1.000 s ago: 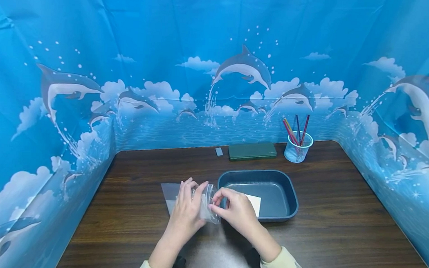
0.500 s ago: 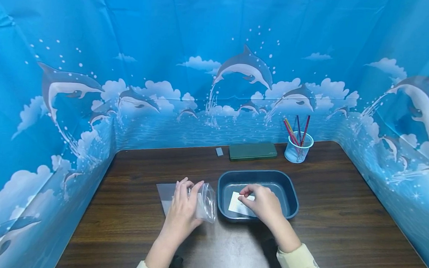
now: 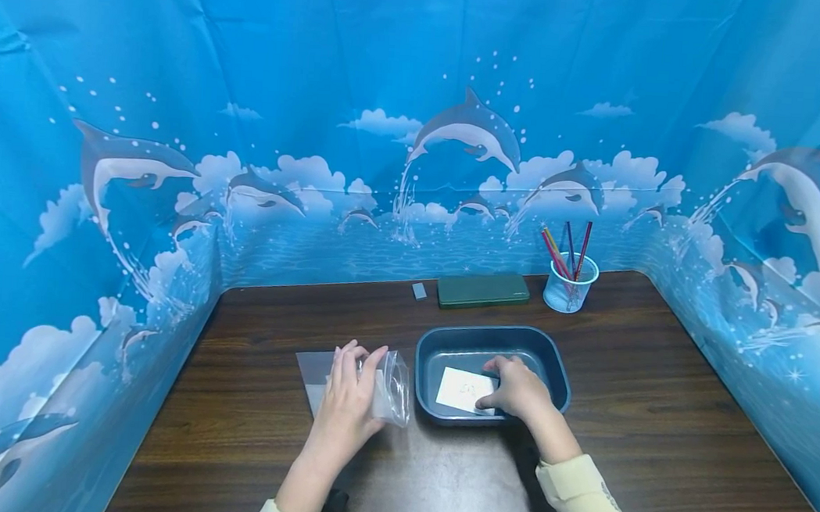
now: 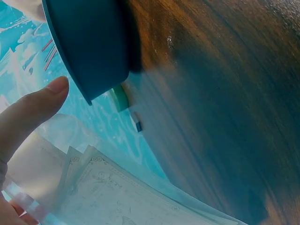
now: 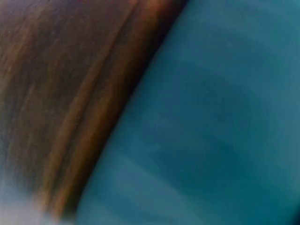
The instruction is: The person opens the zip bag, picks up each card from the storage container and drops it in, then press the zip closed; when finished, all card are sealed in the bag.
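Observation:
My left hand grips a clear plastic bag, its thumb and fingers on either side. In the left wrist view several printed paper cards with ornate borders lie inside the bag. A white card with a faint print lies in the dark blue tray. My right hand reaches over the tray's near right side, thumb and fingers curled about the right end of the card. Blur fills the right wrist view, where only the tray's wall and the table show.
A green case and a small grey block lie behind the tray. At the back right stands a light blue mesh cup with several pencils. A dolphin-print curtain encloses the back and sides of the wooden table.
My right hand has moved right, from the bag's mouth into the tray, first to the card's middle and then to its right end. The left hand with the bag has shifted slightly left.

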{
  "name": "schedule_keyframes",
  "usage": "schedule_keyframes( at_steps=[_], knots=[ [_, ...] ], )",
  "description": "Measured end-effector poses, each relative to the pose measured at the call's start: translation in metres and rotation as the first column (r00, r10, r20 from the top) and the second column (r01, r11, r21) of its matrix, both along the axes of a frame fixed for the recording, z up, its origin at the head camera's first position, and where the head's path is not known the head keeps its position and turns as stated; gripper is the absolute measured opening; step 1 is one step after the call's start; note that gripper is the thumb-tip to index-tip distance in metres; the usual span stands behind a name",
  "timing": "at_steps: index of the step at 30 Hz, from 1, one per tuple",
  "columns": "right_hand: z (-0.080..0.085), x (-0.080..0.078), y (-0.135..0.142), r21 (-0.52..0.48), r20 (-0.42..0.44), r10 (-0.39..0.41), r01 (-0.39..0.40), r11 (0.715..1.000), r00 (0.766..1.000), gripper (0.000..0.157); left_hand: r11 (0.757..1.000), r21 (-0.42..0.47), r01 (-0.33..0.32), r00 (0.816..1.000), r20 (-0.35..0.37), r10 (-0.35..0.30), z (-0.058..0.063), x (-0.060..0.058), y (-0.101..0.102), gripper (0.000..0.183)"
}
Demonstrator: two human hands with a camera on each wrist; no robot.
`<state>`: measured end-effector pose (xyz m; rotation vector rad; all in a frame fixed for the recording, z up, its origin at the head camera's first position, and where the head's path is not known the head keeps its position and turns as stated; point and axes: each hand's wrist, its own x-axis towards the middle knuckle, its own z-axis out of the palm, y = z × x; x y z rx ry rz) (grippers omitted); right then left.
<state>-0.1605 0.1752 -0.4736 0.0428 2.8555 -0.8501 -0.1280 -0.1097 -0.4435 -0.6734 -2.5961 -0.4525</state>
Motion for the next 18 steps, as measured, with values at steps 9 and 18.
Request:
schedule_keyframes(
  at_steps=[9,18],
  knots=[
    [-0.009,-0.007,-0.006,0.083,0.026,0.012,-0.014,0.996,1.000,0.069,1.000,0.011,-0.006,1.000,-0.002,0.006,0.000,0.000,-0.001,0.108],
    [-0.011,-0.009,-0.006,0.072,0.058,-0.026,0.022,0.997,0.998,0.068,1.000,0.014,0.006,0.999,-0.040,-0.005,-0.002,-0.002,-0.003,0.108]
  ],
)
